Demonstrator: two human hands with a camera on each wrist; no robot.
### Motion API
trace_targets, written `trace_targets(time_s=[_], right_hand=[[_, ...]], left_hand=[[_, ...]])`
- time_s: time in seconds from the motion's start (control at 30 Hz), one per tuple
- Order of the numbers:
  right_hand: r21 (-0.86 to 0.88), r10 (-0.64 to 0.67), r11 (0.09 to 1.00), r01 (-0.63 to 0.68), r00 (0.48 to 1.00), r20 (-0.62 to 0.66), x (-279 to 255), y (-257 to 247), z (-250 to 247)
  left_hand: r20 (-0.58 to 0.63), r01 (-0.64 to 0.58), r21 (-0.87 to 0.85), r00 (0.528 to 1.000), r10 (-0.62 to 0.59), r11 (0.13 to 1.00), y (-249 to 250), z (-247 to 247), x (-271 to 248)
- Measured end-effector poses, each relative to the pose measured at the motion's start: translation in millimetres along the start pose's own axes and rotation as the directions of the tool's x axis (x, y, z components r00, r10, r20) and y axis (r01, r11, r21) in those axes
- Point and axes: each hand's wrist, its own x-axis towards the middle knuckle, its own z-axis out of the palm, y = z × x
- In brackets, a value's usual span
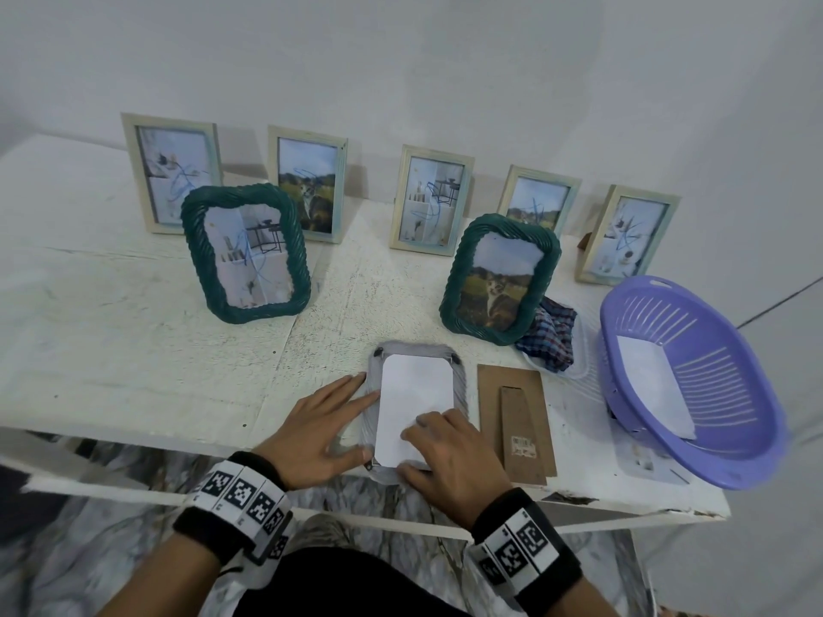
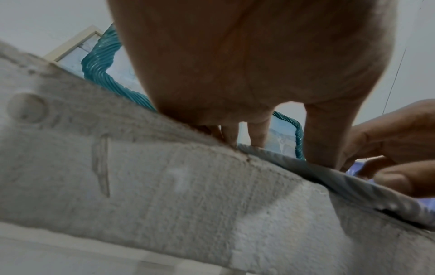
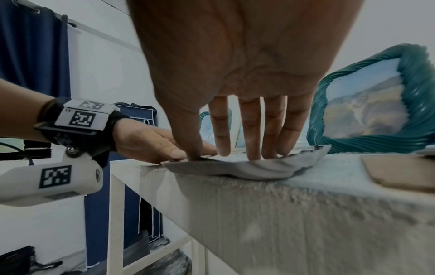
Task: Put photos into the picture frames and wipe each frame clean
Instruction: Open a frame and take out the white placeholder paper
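A grey woven frame (image 1: 458, 365) lies face down at the table's front edge, with a white photo (image 1: 416, 389) lying back up in its opening. My left hand (image 1: 327, 423) lies flat, its straight fingers touching the frame's left side and the photo's edge. My right hand (image 1: 450, 456) presses the photo's near right corner with straight fingers (image 3: 253, 130). The frame's brown backing board (image 1: 516, 420) lies just right of it. In the right wrist view the frame (image 3: 270, 165) slightly overhangs the table edge. The left wrist view shows my left hand (image 2: 247, 89) resting on the frame's rim (image 2: 329, 178).
Two green woven frames (image 1: 245, 260) (image 1: 499, 278) with photos stand behind. Several pale wooden frames (image 1: 173, 171) line the wall. A checked cloth (image 1: 552, 334) lies by the right green frame. A purple basket (image 1: 694, 380) holding a photo sits at the right on the white table (image 1: 133, 349).
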Motion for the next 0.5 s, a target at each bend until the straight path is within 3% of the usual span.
trace_targets(time_s=[0.23,0.5], right_hand=[[0.15,0.033,0.988,-0.022,0.997,-0.073,-7,-8,-10],[0.414,0.268,0.896,-0.16,0.939,-0.217,-12,-10,-29]], left_hand=[[-0.006,0.004,0.013,1.0,-0.003,1.0,0,-1,0],[0.003,0.013,0.076,1.0,-0.013,0.997,3,-3,0]])
